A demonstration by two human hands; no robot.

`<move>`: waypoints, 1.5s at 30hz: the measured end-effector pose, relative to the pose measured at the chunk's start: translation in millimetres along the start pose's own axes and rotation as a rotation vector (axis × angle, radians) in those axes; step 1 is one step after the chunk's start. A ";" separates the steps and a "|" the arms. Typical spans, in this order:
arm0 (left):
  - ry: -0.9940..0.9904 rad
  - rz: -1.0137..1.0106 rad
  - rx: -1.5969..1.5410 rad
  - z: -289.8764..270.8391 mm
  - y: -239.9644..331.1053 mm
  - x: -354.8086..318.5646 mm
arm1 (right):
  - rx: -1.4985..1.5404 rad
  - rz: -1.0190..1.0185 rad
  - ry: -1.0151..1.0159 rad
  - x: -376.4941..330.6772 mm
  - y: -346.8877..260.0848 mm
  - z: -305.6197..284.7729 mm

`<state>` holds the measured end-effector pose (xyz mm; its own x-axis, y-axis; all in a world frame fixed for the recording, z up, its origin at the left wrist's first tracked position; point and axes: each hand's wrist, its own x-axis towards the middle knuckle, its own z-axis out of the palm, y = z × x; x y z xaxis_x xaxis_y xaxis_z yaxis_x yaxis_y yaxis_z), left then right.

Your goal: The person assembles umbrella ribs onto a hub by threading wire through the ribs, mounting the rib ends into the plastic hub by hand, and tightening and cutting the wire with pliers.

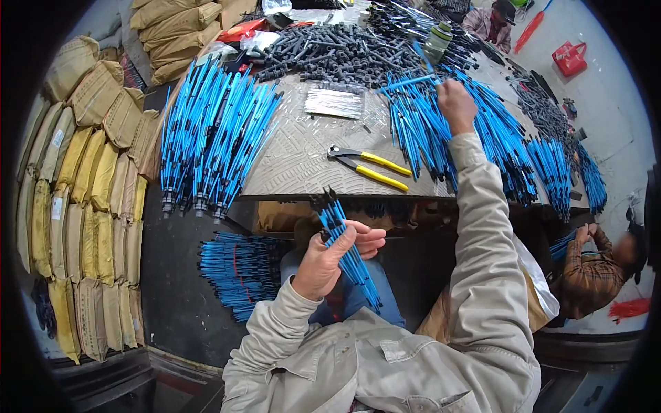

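My left hand (330,258) is closed around a small bundle of blue rods with black ends (346,249), held over my lap below the table edge. My right hand (456,104) reaches far across the table and pinches one blue rod (412,82) at the top of a big heap of blue rods (475,138). Yellow-handled pliers (368,165) lie on the patterned metal tabletop (296,158) between my two hands.
A second pile of blue rods (210,138) overhangs the table's left edge, with more on the floor (237,268). Dark grey fittings (330,51) are heaped at the back. Stacked tan sacks (82,193) line the left. Another person (595,265) sits at the right.
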<state>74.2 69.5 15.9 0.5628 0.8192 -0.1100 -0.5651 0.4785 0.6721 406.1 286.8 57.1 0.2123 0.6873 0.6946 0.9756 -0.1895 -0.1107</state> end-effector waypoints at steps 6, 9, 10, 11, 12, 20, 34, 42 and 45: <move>-0.042 -0.015 0.102 -4.3 -15.7 1.8 | 0.712 0.145 -0.093 -60.4 2.0 -113.3; 0.081 0.070 0.134 -17.7 -14.7 11.5 | 1.092 0.310 -0.091 -134.1 -27.0 -150.1; 0.085 0.064 0.136 -16.8 -11.9 16.0 | 1.217 0.355 -0.214 -155.6 -31.0 -161.7; 0.093 0.102 0.122 -16.6 -8.7 20.9 | 1.342 0.401 -0.342 -176.5 -36.0 -171.3; 0.104 0.141 0.109 -16.2 -7.0 22.4 | 1.359 0.428 -0.417 -194.9 -45.4 -180.3; 0.183 0.310 0.103 -13.9 -4.9 8.4 | 1.756 0.377 -0.170 -235.5 -72.9 -198.1; 0.239 0.452 0.267 14.0 -1.7 17.1 | 1.620 0.430 -1.011 -248.8 -98.3 -162.6; 0.334 0.399 0.225 -9.8 6.1 24.4 | 0.301 -0.090 -0.221 -93.4 -58.3 -31.3; 0.284 0.415 0.140 -14.2 10.5 22.5 | 0.018 -0.123 -0.271 -60.2 -58.0 -0.9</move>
<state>72.4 97.5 10.1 0.1120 0.9937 0.0055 -0.6087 0.0642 0.7908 336.7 255.8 22.3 0.0972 0.8671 0.4886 0.9953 -0.0826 -0.0514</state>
